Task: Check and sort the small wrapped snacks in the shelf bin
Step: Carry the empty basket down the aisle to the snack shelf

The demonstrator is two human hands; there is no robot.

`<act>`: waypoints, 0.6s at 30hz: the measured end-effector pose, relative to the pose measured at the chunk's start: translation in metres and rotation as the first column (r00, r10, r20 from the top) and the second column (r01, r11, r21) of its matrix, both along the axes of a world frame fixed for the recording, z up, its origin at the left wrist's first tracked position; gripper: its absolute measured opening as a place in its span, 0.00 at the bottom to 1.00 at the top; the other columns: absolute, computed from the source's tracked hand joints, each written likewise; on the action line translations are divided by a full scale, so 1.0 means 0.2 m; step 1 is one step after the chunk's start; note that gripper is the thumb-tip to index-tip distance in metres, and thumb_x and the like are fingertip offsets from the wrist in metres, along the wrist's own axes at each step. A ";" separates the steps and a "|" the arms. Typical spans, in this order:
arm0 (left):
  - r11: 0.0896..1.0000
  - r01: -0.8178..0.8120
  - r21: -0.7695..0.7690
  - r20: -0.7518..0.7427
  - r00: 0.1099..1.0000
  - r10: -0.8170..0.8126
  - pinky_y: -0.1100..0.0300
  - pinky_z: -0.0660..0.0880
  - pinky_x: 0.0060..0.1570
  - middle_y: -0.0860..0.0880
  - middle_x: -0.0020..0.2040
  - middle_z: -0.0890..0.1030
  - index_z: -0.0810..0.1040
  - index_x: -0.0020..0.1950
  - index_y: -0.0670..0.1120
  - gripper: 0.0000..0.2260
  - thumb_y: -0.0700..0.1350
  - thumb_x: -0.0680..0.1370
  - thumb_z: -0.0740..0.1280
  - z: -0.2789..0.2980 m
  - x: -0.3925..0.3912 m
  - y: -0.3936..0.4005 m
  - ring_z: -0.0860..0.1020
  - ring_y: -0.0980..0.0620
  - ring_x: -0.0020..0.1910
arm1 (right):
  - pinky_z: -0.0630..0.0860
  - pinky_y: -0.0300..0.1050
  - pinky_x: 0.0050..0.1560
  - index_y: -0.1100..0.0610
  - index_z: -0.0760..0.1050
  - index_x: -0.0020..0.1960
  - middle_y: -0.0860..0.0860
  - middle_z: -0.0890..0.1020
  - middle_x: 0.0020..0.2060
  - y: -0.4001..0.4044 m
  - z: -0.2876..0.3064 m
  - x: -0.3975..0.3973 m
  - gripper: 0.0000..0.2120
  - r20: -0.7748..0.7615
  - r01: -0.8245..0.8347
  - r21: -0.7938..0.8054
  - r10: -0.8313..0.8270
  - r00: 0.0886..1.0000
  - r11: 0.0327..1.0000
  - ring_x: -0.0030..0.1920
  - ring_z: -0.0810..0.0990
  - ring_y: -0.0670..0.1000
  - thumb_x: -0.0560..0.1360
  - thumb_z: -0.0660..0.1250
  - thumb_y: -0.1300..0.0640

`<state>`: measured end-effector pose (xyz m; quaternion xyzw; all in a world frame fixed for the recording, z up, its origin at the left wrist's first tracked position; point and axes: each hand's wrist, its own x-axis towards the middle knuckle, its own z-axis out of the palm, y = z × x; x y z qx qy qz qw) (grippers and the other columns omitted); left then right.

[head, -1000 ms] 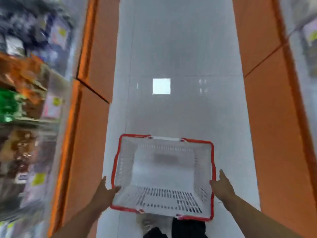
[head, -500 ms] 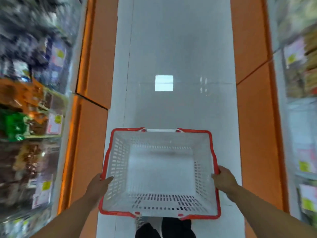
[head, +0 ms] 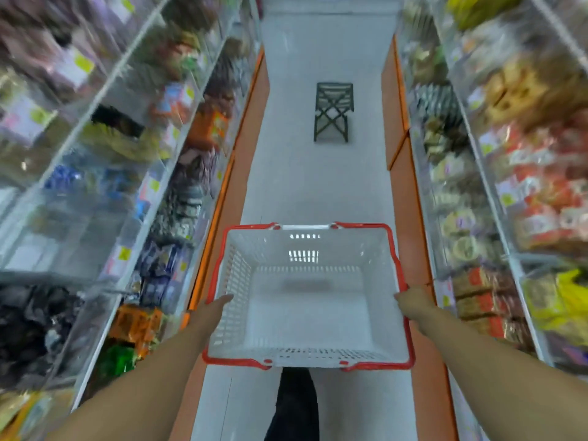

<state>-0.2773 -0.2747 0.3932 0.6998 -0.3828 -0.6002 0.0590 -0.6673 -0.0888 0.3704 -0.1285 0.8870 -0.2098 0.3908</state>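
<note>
Between blurred shelves (head: 133, 173), hands (both) on basket (head: 375, 246)

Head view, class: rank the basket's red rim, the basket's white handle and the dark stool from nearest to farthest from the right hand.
1. Red rim, held by the right hand.
2. White handle, on the basket's far edge.
3. Stool, up the aisle.
</note>
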 end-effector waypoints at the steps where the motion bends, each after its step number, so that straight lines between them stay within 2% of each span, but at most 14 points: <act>1: 1.000 -0.011 0.002 -0.023 1.000 0.011 0.38 0.68 0.71 0.38 0.73 0.72 0.69 0.76 0.41 0.31 0.54 0.78 0.72 0.02 -0.06 -0.11 0.72 0.35 0.71 | 0.75 0.48 0.46 0.69 0.79 0.56 0.59 0.81 0.44 -0.12 0.04 -0.06 0.09 -0.020 0.015 0.004 -0.015 1.000 1.000 0.41 0.78 0.58 0.78 0.66 0.67; 4: 0.999 -0.024 0.029 -0.051 0.998 0.025 0.39 0.67 0.71 0.39 0.72 0.74 0.71 0.74 0.41 0.28 0.54 0.79 0.71 0.09 -0.26 -0.43 0.72 0.36 0.70 | 0.72 0.44 0.44 0.67 0.80 0.55 0.56 0.79 0.40 -0.48 0.16 -0.23 0.09 -0.074 0.008 0.063 -0.003 0.997 0.998 0.36 0.73 0.54 0.79 0.66 0.64; 7: 0.998 -0.016 0.053 -0.029 0.999 0.017 0.40 0.67 0.71 0.38 0.71 0.74 0.71 0.74 0.39 0.29 0.55 0.79 0.70 0.17 -0.46 -0.75 0.72 0.36 0.70 | 0.72 0.44 0.45 0.67 0.78 0.60 0.61 0.81 0.51 -0.84 0.26 -0.42 0.11 -0.059 -0.016 0.118 0.023 0.998 0.993 0.48 0.79 0.60 0.80 0.64 0.63; 8: 0.999 -0.022 0.050 -0.027 0.999 0.024 0.40 0.69 0.70 0.37 0.69 0.75 0.72 0.73 0.38 0.29 0.55 0.79 0.70 0.19 -0.52 -0.86 0.74 0.35 0.68 | 0.73 0.45 0.46 0.67 0.78 0.60 0.62 0.81 0.52 -0.95 0.29 -0.49 0.12 -0.046 -0.021 0.108 0.026 0.999 0.994 0.50 0.79 0.61 0.80 0.63 0.63; 11: 0.999 -0.029 0.036 0.022 0.999 0.028 0.44 0.75 0.63 0.37 0.55 0.81 0.78 0.62 0.38 0.22 0.54 0.78 0.72 0.23 -0.72 -1.17 0.79 0.37 0.56 | 0.77 0.50 0.50 0.66 0.79 0.58 0.62 0.82 0.50 -1.27 0.33 -0.71 0.11 -0.001 -0.042 0.032 0.042 0.999 0.999 0.50 0.81 0.62 0.79 0.63 0.64; 12: 0.999 -0.035 0.039 0.033 0.999 0.034 0.42 0.75 0.62 0.37 0.54 0.82 0.78 0.61 0.38 0.22 0.54 0.78 0.72 0.23 -0.79 -1.27 0.80 0.36 0.56 | 0.78 0.51 0.51 0.66 0.79 0.57 0.62 0.82 0.50 -1.37 0.34 -0.79 0.10 0.019 -0.061 0.016 0.060 0.998 0.998 0.51 0.81 0.63 0.79 0.62 0.65; 15: 0.996 -0.068 0.057 0.026 0.997 0.066 0.37 0.75 0.63 0.35 0.58 0.82 0.79 0.63 0.36 0.23 0.54 0.78 0.72 0.25 -1.03 -1.57 0.80 0.34 0.58 | 0.78 0.51 0.50 0.66 0.80 0.53 0.62 0.83 0.47 -1.68 0.32 -1.05 0.08 0.082 -0.073 -0.027 0.075 0.994 0.997 0.48 0.82 0.63 0.79 0.64 0.66; 18: 0.993 -0.106 0.045 0.012 0.994 0.105 0.38 0.73 0.66 0.36 0.64 0.79 0.75 0.69 0.38 0.26 0.54 0.79 0.71 0.29 -1.28 -1.82 0.78 0.34 0.62 | 0.75 0.48 0.45 0.69 0.81 0.51 0.65 0.84 0.46 -2.00 0.32 -1.35 0.08 0.105 -0.091 -0.056 0.096 0.990 0.994 0.43 0.81 0.60 0.79 0.64 0.66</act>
